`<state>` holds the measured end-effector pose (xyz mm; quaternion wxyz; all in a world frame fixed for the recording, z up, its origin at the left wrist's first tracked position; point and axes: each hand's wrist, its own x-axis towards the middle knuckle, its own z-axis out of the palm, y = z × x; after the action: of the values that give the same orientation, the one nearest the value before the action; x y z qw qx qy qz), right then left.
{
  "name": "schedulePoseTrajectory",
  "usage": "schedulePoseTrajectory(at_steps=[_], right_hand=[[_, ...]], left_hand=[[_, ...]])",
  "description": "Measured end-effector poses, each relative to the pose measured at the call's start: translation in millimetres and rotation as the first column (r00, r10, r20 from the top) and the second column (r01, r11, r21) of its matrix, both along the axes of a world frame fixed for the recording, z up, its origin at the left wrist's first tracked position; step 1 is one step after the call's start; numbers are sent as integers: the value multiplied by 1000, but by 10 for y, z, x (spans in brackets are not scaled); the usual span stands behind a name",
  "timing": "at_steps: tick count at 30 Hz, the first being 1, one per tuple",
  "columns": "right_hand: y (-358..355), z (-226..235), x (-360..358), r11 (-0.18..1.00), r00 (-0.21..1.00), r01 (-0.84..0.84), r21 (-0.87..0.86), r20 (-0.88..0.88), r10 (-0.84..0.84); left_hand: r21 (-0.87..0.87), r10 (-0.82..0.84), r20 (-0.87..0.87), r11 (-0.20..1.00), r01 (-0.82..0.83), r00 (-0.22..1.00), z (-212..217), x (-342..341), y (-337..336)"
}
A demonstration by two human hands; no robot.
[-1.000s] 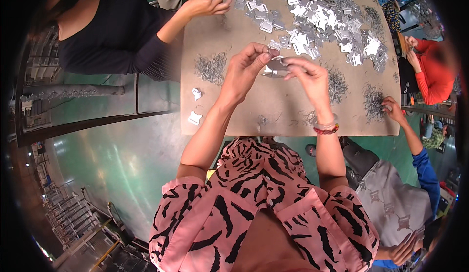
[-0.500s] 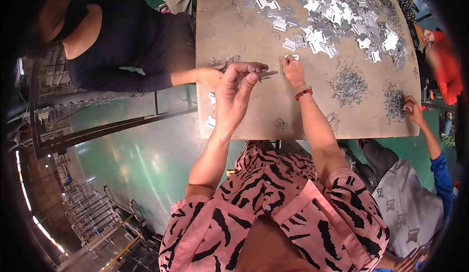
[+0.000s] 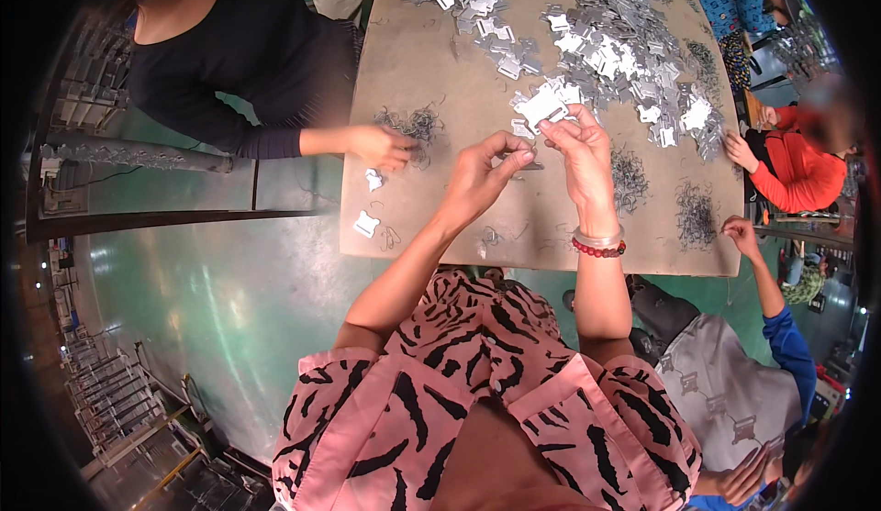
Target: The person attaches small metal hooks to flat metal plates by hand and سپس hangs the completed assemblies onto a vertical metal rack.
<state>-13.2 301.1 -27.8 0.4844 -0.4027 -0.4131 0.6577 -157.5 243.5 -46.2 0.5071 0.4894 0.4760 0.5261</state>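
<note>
My right hand (image 3: pixel 587 155) pinches a bright, flat metal plate (image 3: pixel 543 105) with notched edges, raised over the table. Close beside it on the left, my left hand (image 3: pixel 486 173) is closed with thumb and forefinger together. A small grey metal piece (image 3: pixel 532 166) shows at its fingertips, too thin at this angle to make out its shape. Beyond both hands lies a wide heap of similar metal plates (image 3: pixel 619 57). Behind my right wrist is a pile of small wire pieces (image 3: pixel 630 181).
The brown table (image 3: pixel 440 236) carries more wire piles (image 3: pixel 697 216) at right and left (image 3: pixel 418 130). Two loose plates (image 3: pixel 365 224) lie near the left edge. A co-worker's hand (image 3: pixel 381 147) reaches in from the left; other hands (image 3: pixel 740 234) are at the right edge.
My right hand has lifted off the tabletop with a metal plate and come nearer to my left hand. My left hand has shifted slightly right and down. The left co-worker's hand has moved away from mine.
</note>
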Motion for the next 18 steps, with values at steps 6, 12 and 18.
schedulePoseTrajectory(at_steps=[6,12,18], right_hand=[[-132,236,-25,999,999,33,23,-35,-32],[-241,243,15,982,984,89,166,141,-113],[-173,225,36,905,935,179,387,219,-279]], left_hand=[[49,20,-82,999,-16,996,138,33,35],[53,49,-251,998,-37,967,200,71,22],[55,225,-78,974,-221,971,-473,-238,140]])
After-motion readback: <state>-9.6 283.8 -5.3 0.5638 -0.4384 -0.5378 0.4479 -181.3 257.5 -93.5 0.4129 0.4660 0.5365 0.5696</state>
